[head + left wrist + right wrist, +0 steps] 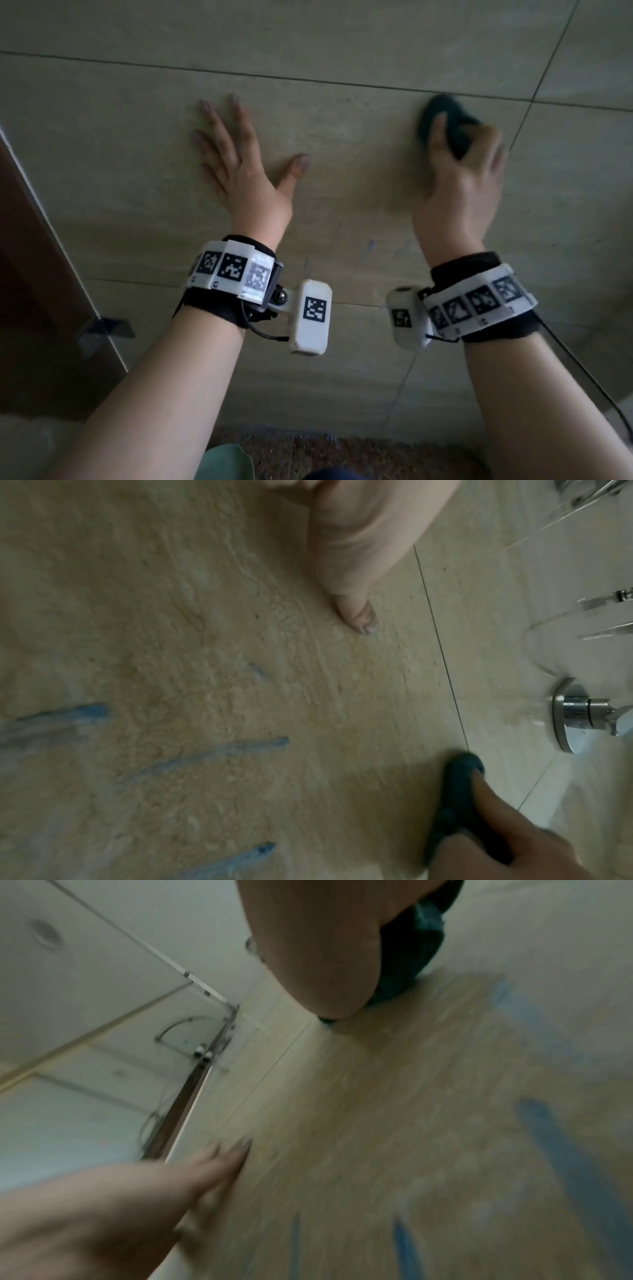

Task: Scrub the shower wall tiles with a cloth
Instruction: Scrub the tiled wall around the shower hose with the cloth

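Wall: beige shower wall tiles (342,154) with thin grout lines; blue streaks (205,756) low on the tile.
Left hand (239,171): fingers spread wide, flat against the tile, holding nothing.
Right hand (462,185): curled round a dark green cloth (442,120), pressed to the wall near a grout joint, blurred.
Fitting: chrome valve (578,718) right of the cloth.
Handling: cloth looks soft, light and bunchable; best gripped wadded under the palm.

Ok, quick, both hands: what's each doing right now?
Left hand: open, flat on the wall tile.
Right hand: gripping the dark cloth against the tile.
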